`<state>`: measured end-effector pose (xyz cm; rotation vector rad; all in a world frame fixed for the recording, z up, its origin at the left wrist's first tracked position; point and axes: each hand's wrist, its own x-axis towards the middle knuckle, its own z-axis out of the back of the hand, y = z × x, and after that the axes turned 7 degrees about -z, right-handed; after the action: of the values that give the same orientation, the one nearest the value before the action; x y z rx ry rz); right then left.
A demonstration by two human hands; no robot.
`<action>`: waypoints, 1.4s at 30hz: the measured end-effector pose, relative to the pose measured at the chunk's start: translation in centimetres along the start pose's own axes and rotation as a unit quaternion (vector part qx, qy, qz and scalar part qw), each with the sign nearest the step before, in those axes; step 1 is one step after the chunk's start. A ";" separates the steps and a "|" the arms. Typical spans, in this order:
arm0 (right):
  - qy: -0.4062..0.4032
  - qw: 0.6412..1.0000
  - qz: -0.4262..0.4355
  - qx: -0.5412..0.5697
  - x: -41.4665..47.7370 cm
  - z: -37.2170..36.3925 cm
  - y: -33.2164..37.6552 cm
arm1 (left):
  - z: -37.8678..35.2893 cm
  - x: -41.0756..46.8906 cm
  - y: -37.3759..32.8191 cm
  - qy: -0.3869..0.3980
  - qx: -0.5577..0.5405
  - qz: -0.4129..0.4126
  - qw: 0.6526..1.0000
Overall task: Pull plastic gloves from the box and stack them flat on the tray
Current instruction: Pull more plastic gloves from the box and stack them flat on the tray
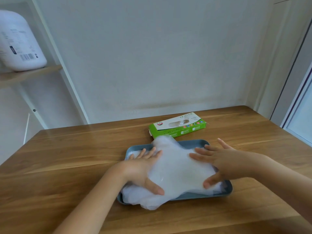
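A pile of translucent white plastic gloves [177,171] lies on a grey-blue tray [195,144] in the middle of the wooden table. My left hand [141,168] presses flat on the left side of the pile, fingers straight and thumb spread toward me. My right hand [219,161] presses flat on the right side, fingers spread. Part of the pile hangs over the tray's near edge and another part over its far edge. Just behind the tray lies the green and white glove box [179,126], with clear plastic showing in its top opening.
The wooden table [67,157] runs up to a plain wall at the back. A shelf at the upper left carries a large white package [20,43]. A door or window frame [297,98] stands at the right edge.
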<state>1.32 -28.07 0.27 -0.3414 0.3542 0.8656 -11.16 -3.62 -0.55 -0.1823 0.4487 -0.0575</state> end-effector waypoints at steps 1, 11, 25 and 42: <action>0.009 1.000 0.001 0.004 0.1 0.2 -0.3 | 0.4 -0.4 0.3 0.011 0.007 0.002 1.000; -0.291 0.922 -0.011 0.257 5.2 4.9 -0.7 | 5.3 1.1 3.7 -0.225 -0.201 0.031 0.953; -0.241 0.924 -0.043 0.293 15.0 6.2 -1.0 | 4.1 8.1 6.3 -0.164 -0.208 -0.060 0.962; -0.248 0.890 -0.037 0.380 15.9 5.5 -1.6 | 3.0 8.1 6.7 -0.178 -0.254 -0.089 0.946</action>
<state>12.95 -15.99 -1.53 0.5895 0.1753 0.6479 -2.41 2.66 -2.58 -0.7300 0.0744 -0.0841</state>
